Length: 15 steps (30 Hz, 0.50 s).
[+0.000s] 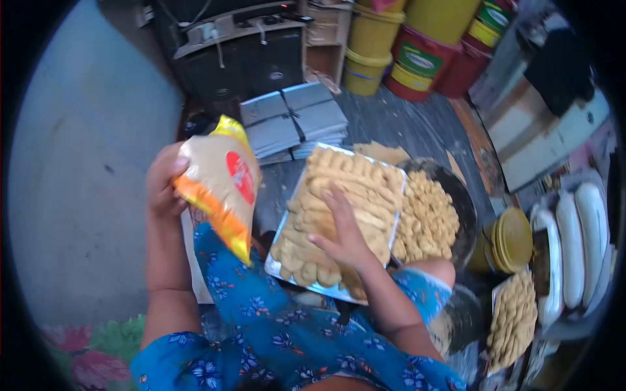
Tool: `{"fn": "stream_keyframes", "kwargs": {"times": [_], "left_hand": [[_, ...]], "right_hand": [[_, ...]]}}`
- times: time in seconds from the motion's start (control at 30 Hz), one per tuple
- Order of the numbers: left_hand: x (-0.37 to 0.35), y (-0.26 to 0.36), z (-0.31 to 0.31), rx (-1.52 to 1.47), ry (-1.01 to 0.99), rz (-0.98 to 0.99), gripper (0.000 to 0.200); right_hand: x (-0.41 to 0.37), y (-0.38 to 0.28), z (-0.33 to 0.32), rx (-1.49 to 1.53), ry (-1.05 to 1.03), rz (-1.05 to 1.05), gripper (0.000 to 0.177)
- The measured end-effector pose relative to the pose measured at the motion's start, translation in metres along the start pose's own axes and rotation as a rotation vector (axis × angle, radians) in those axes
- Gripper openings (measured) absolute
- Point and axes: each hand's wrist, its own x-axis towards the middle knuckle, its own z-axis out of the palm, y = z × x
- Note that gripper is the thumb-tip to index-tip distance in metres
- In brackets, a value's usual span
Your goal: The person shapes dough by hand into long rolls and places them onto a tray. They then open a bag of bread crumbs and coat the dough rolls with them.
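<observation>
My left hand [167, 176] is wrapped round the side of a filled plastic packet [218, 166], held up tilted above my lap. The packet has tan contents, a red round label and yellow and orange ends. Fingers spread, my right hand [345, 233] lies over rows of tan dough pieces [355, 173], thumb pointing left. Those pieces cover a shiny metal tray [274, 267] resting at my knees. Fine tan powder seems scattered over the middle rows. Right beside the tray, a dark round basin [466, 215] holds a heap of small dough lumps [427, 218].
Strapped flat metal sheets [297, 117] are stacked beyond the tray. Yellow buckets [368, 68] and red buckets [424, 62] stand at the back. A lidded yellow tub [512, 238], another tray of dough twists [514, 319] and white wrapped rolls [574, 244] are on the right.
</observation>
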Motion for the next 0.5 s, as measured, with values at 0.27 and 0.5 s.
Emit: {"fn": "stream_keyframes", "kwargs": {"times": [0.27, 0.5], "left_hand": [[-0.101, -0.018, 0.079, -0.188, -0.285, -0.477, 0.039], [-0.08, -0.06, 0.12, -0.323, -0.23, -0.468, 0.036]], "right_hand": [[-0.05, -0.01, 0.013, 0.924, -0.36, 0.112, 0.126], [-0.102, -0.019, 0.036, 1.739, -0.024, 0.408, 0.094]]}}
